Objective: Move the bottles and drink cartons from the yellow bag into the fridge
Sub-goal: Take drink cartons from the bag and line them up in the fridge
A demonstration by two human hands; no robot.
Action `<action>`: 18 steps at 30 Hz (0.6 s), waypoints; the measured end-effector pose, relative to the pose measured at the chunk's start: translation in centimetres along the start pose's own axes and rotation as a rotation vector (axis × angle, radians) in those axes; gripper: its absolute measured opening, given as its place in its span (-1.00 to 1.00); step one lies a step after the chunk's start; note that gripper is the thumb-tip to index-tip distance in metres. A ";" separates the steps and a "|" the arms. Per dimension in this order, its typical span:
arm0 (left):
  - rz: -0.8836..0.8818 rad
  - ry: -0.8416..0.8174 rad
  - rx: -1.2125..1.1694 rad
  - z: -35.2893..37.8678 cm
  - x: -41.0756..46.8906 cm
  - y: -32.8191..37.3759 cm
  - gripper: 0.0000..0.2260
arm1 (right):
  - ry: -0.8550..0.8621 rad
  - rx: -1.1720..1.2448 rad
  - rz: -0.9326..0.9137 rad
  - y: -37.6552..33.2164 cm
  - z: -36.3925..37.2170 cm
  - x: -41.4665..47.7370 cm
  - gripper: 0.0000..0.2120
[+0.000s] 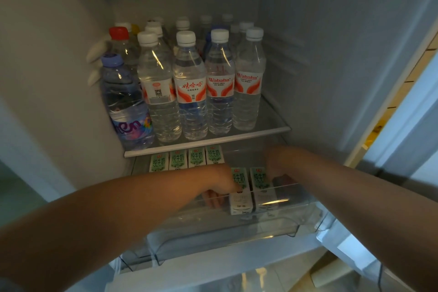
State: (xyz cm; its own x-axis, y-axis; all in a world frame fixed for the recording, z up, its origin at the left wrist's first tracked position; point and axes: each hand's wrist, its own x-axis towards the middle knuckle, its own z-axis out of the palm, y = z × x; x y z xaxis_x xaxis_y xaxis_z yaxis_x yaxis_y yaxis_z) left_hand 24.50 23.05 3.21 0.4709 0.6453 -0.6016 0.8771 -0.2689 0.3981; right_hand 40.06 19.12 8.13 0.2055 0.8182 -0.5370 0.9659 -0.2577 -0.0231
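Note:
Both my arms reach into the clear drawer [237, 227] under the fridge's glass shelf [208, 141]. My left hand [220, 182] is down beside a green-and-white milk carton [240, 197], thumb on its front and fingers showing through the drawer wall. A second milk carton [262, 187] stands touching it on the right. My right hand [277, 161] hovers over the right carton, dim and blurred, with a dark object [285, 180] below it. A row of several milk cartons [187, 157] stands at the drawer's back. Several water bottles [189, 87] fill the shelf above.
A blue-labelled bottle [128, 106] stands against the fridge's left wall, with a red-capped bottle [118, 38] behind it. The open fridge door [403, 106] is at the right, with a yellow patch [376, 130] showing past its edge. Floor tiles [272, 277] lie below.

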 end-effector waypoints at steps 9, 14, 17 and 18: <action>0.244 -0.058 0.583 0.0 -0.9 1.5 -0.55 | -0.208 -0.359 -0.191 -1.8 1.9 0.8 -0.51; 0.295 -0.025 0.586 0.2 -0.7 1.6 -0.54 | -0.188 -0.431 -0.190 -1.7 2.7 2.1 -0.27; 0.310 0.023 0.565 0.4 -0.8 1.3 -0.58 | -0.119 -0.518 -0.232 -1.5 3.3 2.9 -0.12; 0.316 0.049 0.560 0.3 -0.7 1.1 -0.58 | -0.102 -0.522 -0.258 -1.4 3.4 2.9 -0.12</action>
State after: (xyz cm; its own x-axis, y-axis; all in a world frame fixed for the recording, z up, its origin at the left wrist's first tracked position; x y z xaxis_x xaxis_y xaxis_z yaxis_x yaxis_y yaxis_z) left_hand 25.19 22.05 3.87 0.7212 0.5022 -0.4771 0.6199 -0.7752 0.1212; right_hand 38.74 20.16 3.75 -0.0374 0.7605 -0.6482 0.9374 0.2514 0.2408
